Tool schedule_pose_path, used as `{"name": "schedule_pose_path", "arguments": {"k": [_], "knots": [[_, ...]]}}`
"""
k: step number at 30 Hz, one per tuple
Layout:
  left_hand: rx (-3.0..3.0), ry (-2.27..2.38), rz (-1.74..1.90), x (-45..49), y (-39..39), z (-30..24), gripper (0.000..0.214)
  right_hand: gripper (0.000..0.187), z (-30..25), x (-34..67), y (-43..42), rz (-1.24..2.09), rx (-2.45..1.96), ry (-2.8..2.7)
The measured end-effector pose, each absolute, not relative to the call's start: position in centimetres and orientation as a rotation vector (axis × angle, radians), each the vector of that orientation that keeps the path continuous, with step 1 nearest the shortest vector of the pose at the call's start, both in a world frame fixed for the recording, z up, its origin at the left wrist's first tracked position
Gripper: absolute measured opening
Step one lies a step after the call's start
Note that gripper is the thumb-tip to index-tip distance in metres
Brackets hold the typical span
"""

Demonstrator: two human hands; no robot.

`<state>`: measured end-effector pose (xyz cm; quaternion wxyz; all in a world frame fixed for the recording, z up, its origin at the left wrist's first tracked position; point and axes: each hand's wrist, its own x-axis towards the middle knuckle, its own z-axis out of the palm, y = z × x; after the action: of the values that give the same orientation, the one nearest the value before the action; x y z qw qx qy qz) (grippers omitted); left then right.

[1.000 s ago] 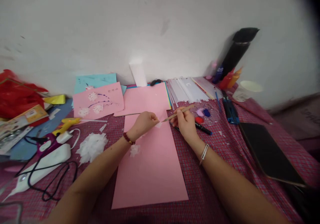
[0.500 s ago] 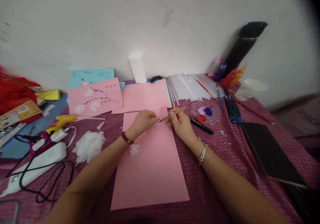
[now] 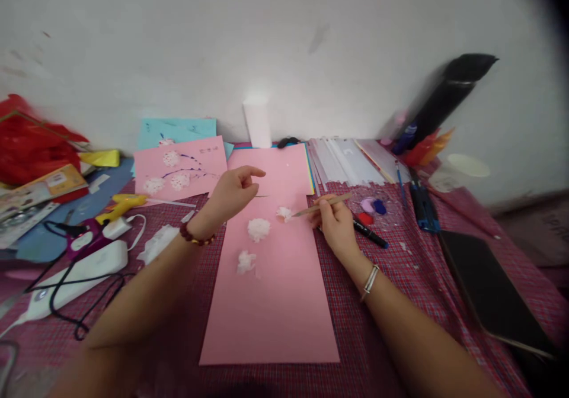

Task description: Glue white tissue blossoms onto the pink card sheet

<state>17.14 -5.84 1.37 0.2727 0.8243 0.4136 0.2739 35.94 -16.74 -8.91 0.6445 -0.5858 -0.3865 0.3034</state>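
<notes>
A long pink sheet of paper (image 3: pixel 271 315) lies in front of me with three white tissue tufts on it: a round one (image 3: pixel 258 229), a smaller one (image 3: pixel 246 262) below it, and one near the right edge (image 3: pixel 283 211). In my right hand (image 3: pixel 336 226) is a slim pointed wooden stick (image 3: pixel 304 211), its tip at the right-hand tuft. My left hand (image 3: pixel 233 193) hovers above the sheet's upper left, index finger stretched out and the other fingers curled. Nothing shows in it. A black marker (image 3: pixel 371 234) lies beside my right hand.
White tissue pieces (image 3: pixel 157 244), a yellow glue gun (image 3: pixel 122 207) and a corded power strip (image 3: pixel 84 279) are at left. Pink and blue flower cards (image 3: pixel 208 161) stand behind. Paint blobs (image 3: pixel 367 219), a blue-black tool (image 3: pixel 424 205) and a dark flat board (image 3: pixel 493 291) lie right.
My left hand has drawn back up and left from the stick tip, its index finger now extended. The tufts under it are uncovered. The stick stays in my right hand; the view shifted slightly.
</notes>
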Motion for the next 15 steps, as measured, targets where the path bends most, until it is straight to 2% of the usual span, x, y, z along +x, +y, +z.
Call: {"name": "schedule_pose_path", "arguments": {"k": [6, 12, 15], "knots": [[2.239, 1.216, 0.614, 9.7, -4.2, 2.7, 0.033, 0.027, -8.8, 36.4, -16.9, 0.779, -1.297, -0.731], [2.158, 1.447, 0.391, 0.0, -3.9, 0.2, 0.016, 0.022, -9.7, 37.1, -16.5, 0.795, -1.315, -0.689], [2.196, 1.468, 0.275, -2.4, -4.0, -1.3, 0.018, 0.017, -9.9, 37.3, -16.6, 0.805, -1.35, -0.7]]}}
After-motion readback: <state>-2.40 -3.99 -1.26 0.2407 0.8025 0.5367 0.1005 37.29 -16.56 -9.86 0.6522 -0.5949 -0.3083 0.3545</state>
